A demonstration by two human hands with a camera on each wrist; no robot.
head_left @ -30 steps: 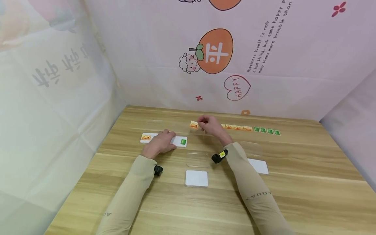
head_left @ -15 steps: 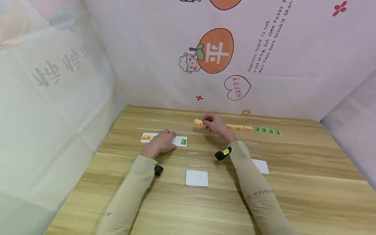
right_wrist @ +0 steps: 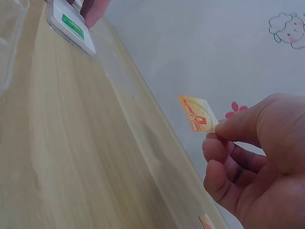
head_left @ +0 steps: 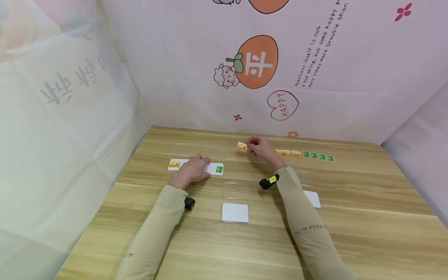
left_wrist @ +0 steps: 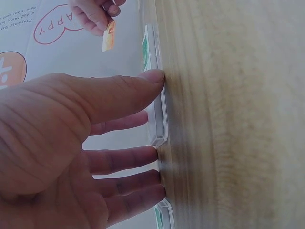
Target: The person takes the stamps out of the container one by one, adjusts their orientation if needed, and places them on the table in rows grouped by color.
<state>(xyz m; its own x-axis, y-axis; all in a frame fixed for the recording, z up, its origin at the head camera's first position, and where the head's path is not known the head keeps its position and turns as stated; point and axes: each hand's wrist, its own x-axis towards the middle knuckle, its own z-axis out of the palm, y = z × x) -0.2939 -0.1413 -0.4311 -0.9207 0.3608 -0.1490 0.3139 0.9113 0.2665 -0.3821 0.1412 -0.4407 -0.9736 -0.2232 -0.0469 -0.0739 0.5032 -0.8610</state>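
My right hand (head_left: 260, 148) pinches a small orange-and-yellow picture sticker or tile (right_wrist: 198, 114) between thumb and index finger, raised above the back of the table. My left hand (head_left: 192, 169) rests over two white rounded cards at the left. Its thumb touches the near edge of the right-hand white card (head_left: 213, 168), which bears a green square (head_left: 219, 169). In the left wrist view the other fingers (left_wrist: 126, 160) are nearly straight, with some tips down by the gap between the cards. An orange picture (head_left: 174, 164) marks the left-hand white card (head_left: 171, 168), partly covered by the hand.
Along the table's back lie a row of orange picture pieces (head_left: 295, 153) and several green squares (head_left: 318, 156). Clear plastic cases (head_left: 236, 190) are spread about the table. A blank white card (head_left: 235, 212) lies in front, another (head_left: 312, 198) by the right sleeve.
My right hand has moved a short way to the right along the back of the table, the orange picture piece still pinched in it. My left hand stays in place.
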